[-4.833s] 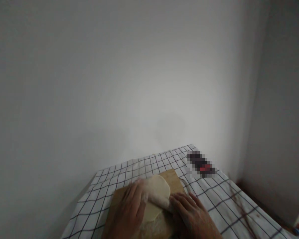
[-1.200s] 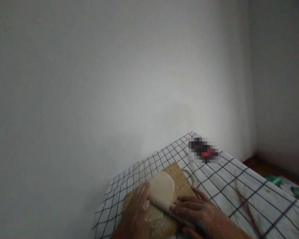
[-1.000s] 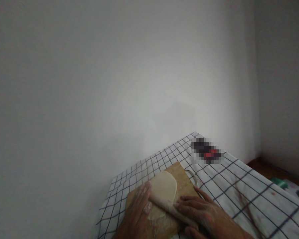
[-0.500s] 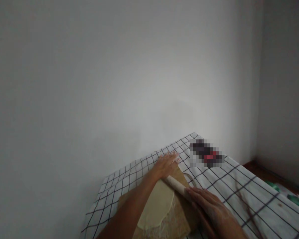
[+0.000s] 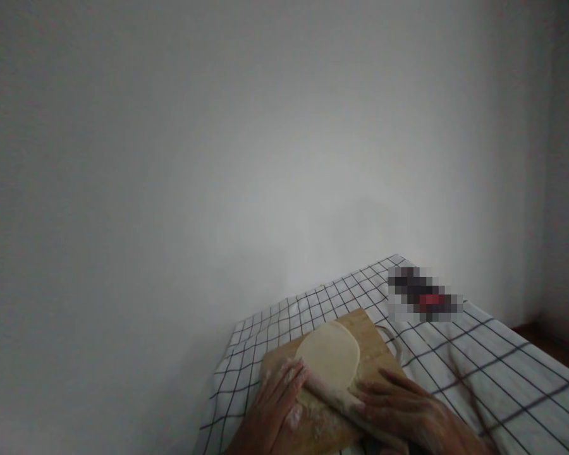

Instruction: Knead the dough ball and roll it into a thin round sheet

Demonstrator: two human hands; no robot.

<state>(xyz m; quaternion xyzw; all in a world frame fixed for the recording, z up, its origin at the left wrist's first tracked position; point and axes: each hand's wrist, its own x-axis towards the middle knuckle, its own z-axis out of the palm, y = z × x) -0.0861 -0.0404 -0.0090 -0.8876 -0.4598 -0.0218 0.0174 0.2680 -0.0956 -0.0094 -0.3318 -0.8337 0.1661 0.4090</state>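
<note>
A pale wooden rolling pin lies slantwise across the near edge of a thin, roughly round sheet of dough. The dough is spread on a wooden board dusted with flour. At the pin's left end is my left hand, floury, its fingers over the pin and held close together. My right hand rests over the pin's other half, fingers long across it, with the thumb side lower down. Both hands bear on the pin from above. Its right end is partly hidden beneath my right hand.
A white cloth with dark checks covers the table. A curved, pale rim-like thing shows beside the board's right edge. Farther back lies a pixelated dark and red item. A plain wall stands behind the table.
Both hands and the rolling pin have come back toward me, from the dough's far side to its near edge, uncovering most of the dough. The view has shifted somewhat left.
</note>
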